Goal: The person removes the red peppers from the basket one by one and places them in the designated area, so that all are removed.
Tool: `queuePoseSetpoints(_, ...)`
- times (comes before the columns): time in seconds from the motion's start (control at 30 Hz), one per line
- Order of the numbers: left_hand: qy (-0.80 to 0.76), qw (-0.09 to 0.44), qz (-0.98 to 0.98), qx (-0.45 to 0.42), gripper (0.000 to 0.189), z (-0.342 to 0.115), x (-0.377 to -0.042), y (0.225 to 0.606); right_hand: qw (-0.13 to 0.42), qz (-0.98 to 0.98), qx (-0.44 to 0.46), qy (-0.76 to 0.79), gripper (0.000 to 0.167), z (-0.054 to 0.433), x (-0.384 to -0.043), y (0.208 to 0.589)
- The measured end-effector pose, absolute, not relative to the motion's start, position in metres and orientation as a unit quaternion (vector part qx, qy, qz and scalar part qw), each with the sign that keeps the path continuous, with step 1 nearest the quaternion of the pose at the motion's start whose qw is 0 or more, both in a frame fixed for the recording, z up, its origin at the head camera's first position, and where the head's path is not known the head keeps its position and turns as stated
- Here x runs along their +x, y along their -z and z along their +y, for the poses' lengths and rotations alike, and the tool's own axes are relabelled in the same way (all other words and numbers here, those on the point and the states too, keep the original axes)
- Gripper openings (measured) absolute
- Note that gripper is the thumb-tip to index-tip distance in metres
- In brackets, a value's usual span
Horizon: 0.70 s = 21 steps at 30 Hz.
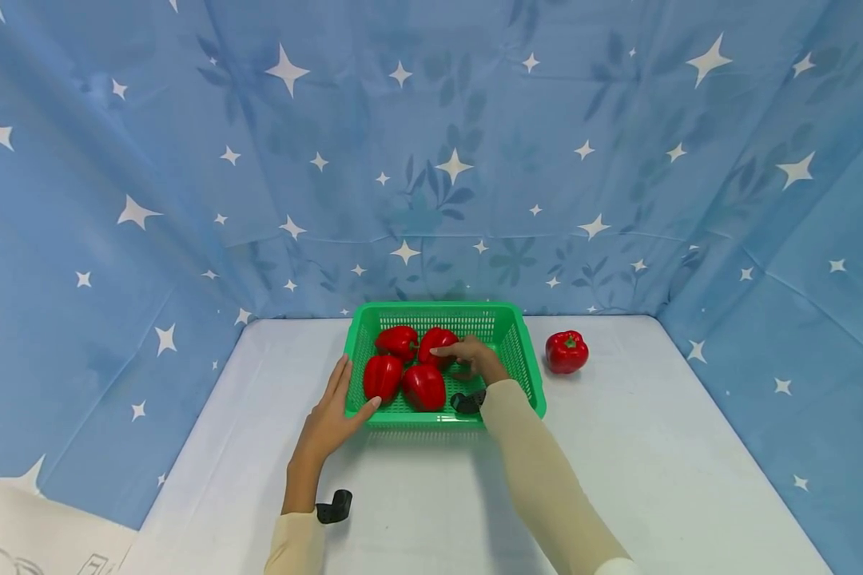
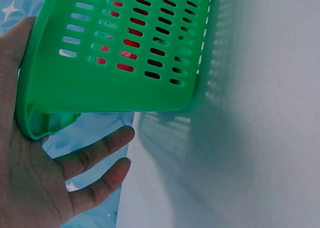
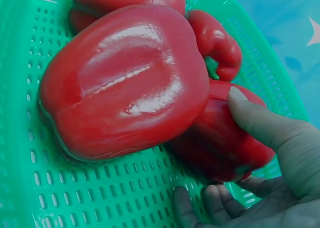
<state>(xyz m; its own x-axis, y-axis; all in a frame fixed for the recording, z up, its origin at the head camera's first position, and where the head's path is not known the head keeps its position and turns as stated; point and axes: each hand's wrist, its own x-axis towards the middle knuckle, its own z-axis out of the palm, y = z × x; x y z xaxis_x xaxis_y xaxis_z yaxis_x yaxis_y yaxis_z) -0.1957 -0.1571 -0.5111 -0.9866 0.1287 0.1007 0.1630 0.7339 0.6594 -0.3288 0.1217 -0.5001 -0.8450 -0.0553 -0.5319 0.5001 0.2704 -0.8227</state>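
Near the back middle of the table stands a green plastic basket (image 1: 534,371) holding several red bell peppers. My right hand (image 1: 478,357) reaches inside and grips the rear bell pepper (image 1: 437,342) nearest it. In the right wrist view, the thumb lies on that pepper's (image 3: 225,123) upper side, with fingers around its lower end. A larger-looking bell pepper (image 3: 125,83) sits in front of it there. My left hand (image 1: 331,419) rests at the basket's front left corner, fingers straight along the side and thumb over the rim (image 2: 30,83).
One more red bell pepper (image 1: 566,352) lies on the white table (image 1: 618,479), right of the basket. A blue curtain (image 1: 417,120) with white stars encloses the back and sides. Black wrist cameras (image 1: 334,507) are on both arms.
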Motion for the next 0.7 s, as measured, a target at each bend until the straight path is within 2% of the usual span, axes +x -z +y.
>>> queuePoseSetpoints(0.1, 0.357, 0.022, -0.931, -0.078, 0.095, -0.157, -0.196, 0.511, 0.238, 0.76, 0.147, 0.587, 0.051, 0.122, -0.329, 0.499)
queuePoseSetpoints(0.23, 0.357, 0.021, -0.931, -0.078, 0.095, -0.157, -0.196, 0.511, 0.24, 0.753, 0.149, 0.595, 0.049, 0.122, -0.33, 0.499)
queuePoseSetpoints(0.7, 0.354, 0.023, -0.931, -0.082, 0.094, -0.157, -0.196, 0.511, 0.234, 0.729, 0.138, 0.629, 0.071, 0.134, -0.333, 0.495)
